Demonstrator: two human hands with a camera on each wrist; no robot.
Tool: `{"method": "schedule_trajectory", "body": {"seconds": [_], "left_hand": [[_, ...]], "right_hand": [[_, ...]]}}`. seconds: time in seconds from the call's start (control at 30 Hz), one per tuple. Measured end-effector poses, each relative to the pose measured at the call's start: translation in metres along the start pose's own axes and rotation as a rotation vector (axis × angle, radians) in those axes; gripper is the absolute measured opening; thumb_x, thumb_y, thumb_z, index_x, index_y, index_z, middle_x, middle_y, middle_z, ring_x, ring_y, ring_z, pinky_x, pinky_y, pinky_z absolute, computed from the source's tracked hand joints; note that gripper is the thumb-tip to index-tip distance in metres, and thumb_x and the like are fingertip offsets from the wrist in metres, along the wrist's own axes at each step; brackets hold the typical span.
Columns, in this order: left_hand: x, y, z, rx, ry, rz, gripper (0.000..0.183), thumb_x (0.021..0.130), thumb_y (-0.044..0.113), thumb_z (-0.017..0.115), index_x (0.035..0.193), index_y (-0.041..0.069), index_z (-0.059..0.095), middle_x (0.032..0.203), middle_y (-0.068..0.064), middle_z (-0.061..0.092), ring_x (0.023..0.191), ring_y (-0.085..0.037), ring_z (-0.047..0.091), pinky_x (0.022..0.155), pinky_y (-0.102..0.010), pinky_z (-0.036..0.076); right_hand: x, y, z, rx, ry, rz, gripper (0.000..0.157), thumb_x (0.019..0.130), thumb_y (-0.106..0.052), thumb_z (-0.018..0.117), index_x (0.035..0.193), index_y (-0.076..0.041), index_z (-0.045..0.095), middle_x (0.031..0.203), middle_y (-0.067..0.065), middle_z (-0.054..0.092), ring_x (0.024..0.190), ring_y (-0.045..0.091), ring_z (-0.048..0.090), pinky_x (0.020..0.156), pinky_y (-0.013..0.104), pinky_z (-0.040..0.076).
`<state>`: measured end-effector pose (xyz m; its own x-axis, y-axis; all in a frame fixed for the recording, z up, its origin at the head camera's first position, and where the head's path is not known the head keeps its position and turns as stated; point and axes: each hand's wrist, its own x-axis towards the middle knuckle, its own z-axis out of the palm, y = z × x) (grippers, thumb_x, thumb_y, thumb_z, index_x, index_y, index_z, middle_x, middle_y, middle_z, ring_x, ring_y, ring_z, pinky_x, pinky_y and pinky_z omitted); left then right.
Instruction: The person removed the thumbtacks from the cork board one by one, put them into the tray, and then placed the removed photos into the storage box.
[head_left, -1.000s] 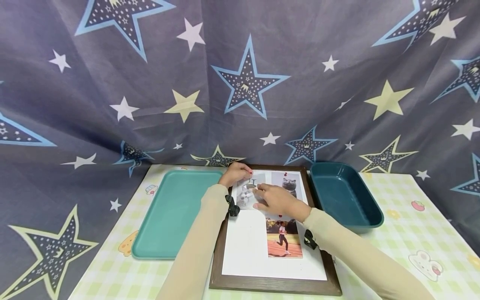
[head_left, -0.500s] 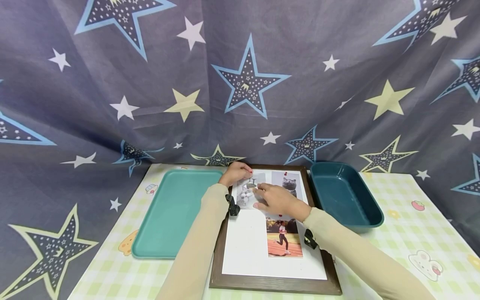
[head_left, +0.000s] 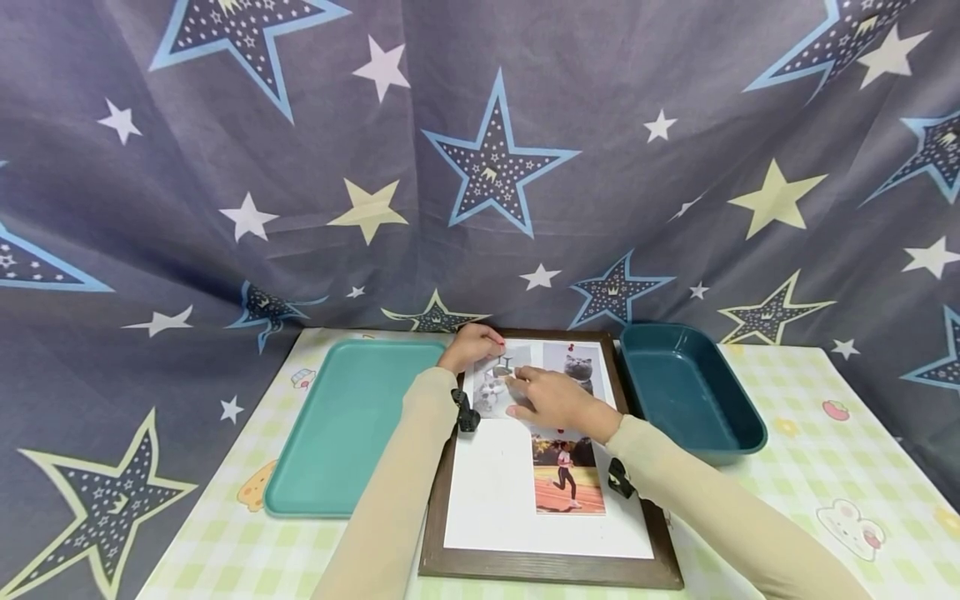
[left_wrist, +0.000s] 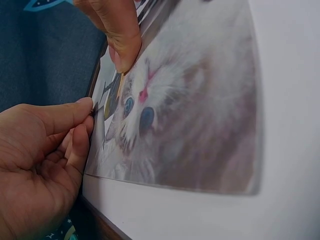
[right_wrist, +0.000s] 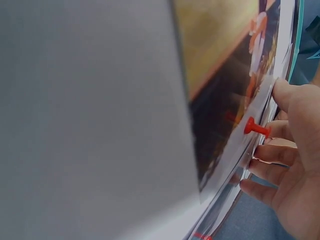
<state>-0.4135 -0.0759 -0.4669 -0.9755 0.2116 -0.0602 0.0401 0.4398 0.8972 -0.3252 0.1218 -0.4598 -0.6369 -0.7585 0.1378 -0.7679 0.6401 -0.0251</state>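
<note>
A white board (head_left: pixel 487 492) with a brown wooden frame lies on the table. At its upper left is a photo of a white kitten (left_wrist: pixel 200 115). My left hand (head_left: pixel 472 347) pinches a red push pin (head_left: pixel 502 343) between thumb and forefinger at the top edge of this photo; the fingertips hide most of the pin. With fingers spread, my right hand (head_left: pixel 558 402) rests on the kitten photo's right part and partly covers the grey cat photo (head_left: pixel 579 367) beside it. Another red push pin (right_wrist: pixel 252 126) stands in the top of the runner photo (head_left: pixel 570 483), below the right hand.
A flat teal tray (head_left: pixel 352 433) lies left of the board. Close to the board's right side stands a deep dark-teal bin (head_left: pixel 686 400). The tablecloth (head_left: pixel 795 492) is green-checked, and a star-patterned curtain (head_left: pixel 480 275) hangs behind the table.
</note>
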Motion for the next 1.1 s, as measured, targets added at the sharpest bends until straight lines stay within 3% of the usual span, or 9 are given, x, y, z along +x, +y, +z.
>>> {"method": "schedule_trajectory", "body": {"seconds": [0.33,0.77,1.1], "left_hand": [[-0.0004,0.001,-0.0011,-0.026,-0.006,-0.007,0.018,0.089,0.001,0.071,0.106,-0.006,0.074,0.098,-0.015,0.073,0.078,-0.013,0.061,0.072,-0.022,0.052],[-0.002,0.0017,-0.0006,-0.002,-0.013,0.004,0.018,0.09,0.001,0.069,0.106,-0.007,0.073,0.098,-0.014,0.072,0.08,-0.014,0.06,0.073,-0.023,0.051],[-0.0037,0.0039,-0.001,-0.018,-0.003,-0.024,0.018,0.089,0.002,0.072,0.106,-0.005,0.073,0.098,-0.012,0.072,0.079,-0.014,0.06,0.074,-0.024,0.052]], "right_hand": [[0.0005,0.0,0.001,0.008,-0.041,0.028,0.058,0.103,-0.042,0.057,0.144,-0.001,0.056,0.139,0.028,0.059,0.122,0.041,0.063,0.101,0.05,0.055],[0.0006,0.001,0.0025,-0.007,-0.038,0.031,0.057,0.103,-0.043,0.057,0.143,-0.002,0.057,0.138,0.025,0.06,0.12,0.039,0.065,0.099,0.049,0.057],[-0.0003,-0.0009,-0.0001,0.009,-0.023,0.024,0.056,0.103,-0.04,0.059,0.142,-0.001,0.058,0.136,0.026,0.061,0.115,0.04,0.066,0.096,0.05,0.058]]}}
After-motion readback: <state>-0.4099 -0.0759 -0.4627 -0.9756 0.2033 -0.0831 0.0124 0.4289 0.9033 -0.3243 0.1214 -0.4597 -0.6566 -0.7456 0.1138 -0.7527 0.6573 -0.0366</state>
